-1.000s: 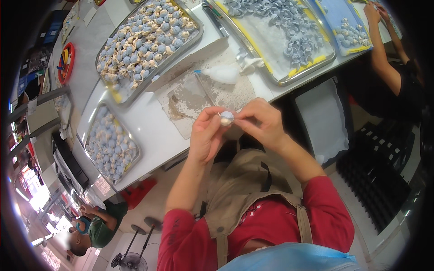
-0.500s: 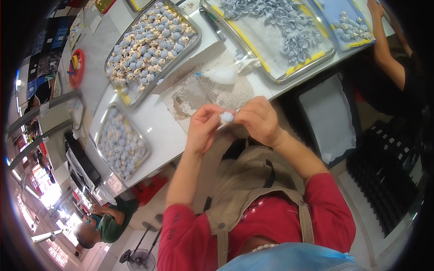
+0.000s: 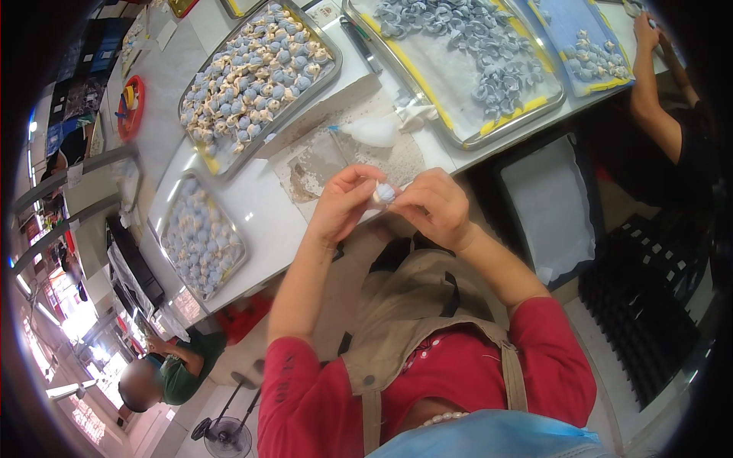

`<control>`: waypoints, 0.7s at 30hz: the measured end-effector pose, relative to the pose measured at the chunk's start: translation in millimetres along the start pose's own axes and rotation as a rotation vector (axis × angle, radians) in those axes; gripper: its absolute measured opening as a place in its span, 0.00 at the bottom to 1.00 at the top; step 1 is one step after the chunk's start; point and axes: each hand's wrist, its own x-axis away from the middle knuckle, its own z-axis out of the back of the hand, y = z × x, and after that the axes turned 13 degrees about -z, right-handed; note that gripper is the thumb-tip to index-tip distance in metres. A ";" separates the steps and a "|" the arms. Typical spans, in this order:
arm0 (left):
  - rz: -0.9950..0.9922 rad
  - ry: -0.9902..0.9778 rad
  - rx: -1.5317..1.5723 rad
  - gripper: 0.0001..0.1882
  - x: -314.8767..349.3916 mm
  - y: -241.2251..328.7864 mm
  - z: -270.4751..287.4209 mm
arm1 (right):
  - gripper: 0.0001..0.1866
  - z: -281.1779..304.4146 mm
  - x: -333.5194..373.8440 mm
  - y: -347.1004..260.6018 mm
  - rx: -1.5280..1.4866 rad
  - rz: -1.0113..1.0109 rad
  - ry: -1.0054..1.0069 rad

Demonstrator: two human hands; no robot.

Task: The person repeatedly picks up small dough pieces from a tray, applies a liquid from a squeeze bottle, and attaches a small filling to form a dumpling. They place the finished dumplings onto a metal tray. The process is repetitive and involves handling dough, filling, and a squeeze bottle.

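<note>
Just off the near table edge, a small ribbed piece in pale blue and white [image 3: 385, 192] is held up between my two hands. My left hand [image 3: 345, 204] pinches it from the left with thumb and index finger. From the right, the closed fingertips of my right hand [image 3: 439, 208] touch its other side; whether they hold a separate part is too small to tell. Beyond the hands, a translucent white squeeze bottle with a blue tip [image 3: 372, 133] lies on a stained, paper-like sheet [image 3: 305, 169], beside a crumpled white cloth or tissue [image 3: 416, 116].
A metal tray [image 3: 336, 67] heaped with blue-and-cream pieces stands at the far left, a smaller tray [image 3: 243, 259] nearer. Another tray [image 3: 427, 65] carries loose blue shells. Right, a blue tray [image 3: 551, 30] sits near a co-worker's arm [image 3: 649, 84]. A black paper-lined tray [image 3: 553, 206] lies below the table.
The piece has turned slightly between my fingers, showing more blue on its right side. Both hands stay nearly in place. The co-worker's hands at the right have moved a little.
</note>
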 end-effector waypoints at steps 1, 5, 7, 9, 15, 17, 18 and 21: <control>0.001 -0.013 0.001 0.09 -1.0 -0.1 0.4 | 0.10 0.5 0.1 -0.1 -0.002 -0.003 -0.002; 0.042 -0.045 -0.013 0.09 -5.5 -0.7 5.5 | 0.10 2.5 1.9 -1.0 -0.036 -0.049 -0.035; 0.056 -0.037 -0.025 0.09 -7.3 0.0 3.3 | 0.10 3.2 3.4 -1.1 -0.064 -0.084 -0.049; 0.065 -0.032 -0.033 0.09 -8.2 -0.9 2.7 | 0.11 3.1 5.1 -0.8 -0.091 -0.115 -0.051; 0.088 -0.013 -0.028 0.09 -9.0 -1.8 0.3 | 0.10 4.1 8.6 -0.2 -0.078 -0.166 -0.043; 0.077 0.021 -0.030 0.09 -7.1 -1.7 -2.7 | 0.09 4.1 11.4 1.3 -0.070 -0.228 -0.029; 0.066 0.025 -0.025 0.10 -6.4 -2.7 -2.2 | 0.08 3.8 12.3 1.4 -0.066 -0.259 -0.022; 0.050 0.031 0.010 0.12 -2.9 -5.0 -1.1 | 0.07 2.5 13.3 -1.2 -0.092 -0.335 0.002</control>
